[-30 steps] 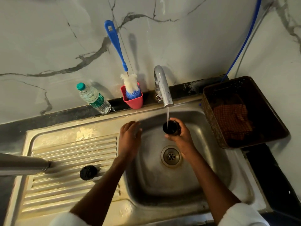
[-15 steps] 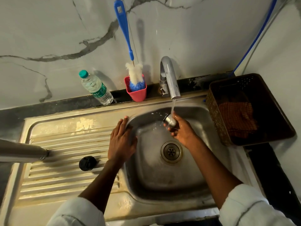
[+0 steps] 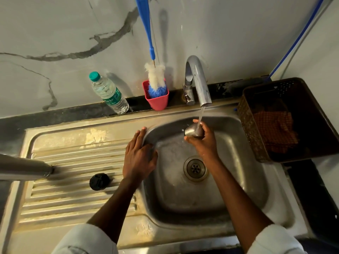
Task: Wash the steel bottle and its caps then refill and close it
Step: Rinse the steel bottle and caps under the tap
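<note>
steel cap [image 3: 192,129] is being gripped by the right hand [image 3: 205,142] under the tap [image 3: 199,83] stream | left hand [image 3: 138,158] is being rested flat, fingers straight, on the sink [image 3: 238,180] rim left of the tap | black cap [image 3: 99,181] is lying on the drainboard far left of the tap | advice: cap should be turned so every face is being rinsed

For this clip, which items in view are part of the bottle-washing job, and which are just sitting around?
In use:
steel cap, gripped by the right hand under the tap stream
steel bottle lying on the drainboard
black cap on the drainboard
left hand, resting on the sink rim

Lying about:
plastic water bottle
bottle brush in red cup
brown basket with checked cloth
</note>
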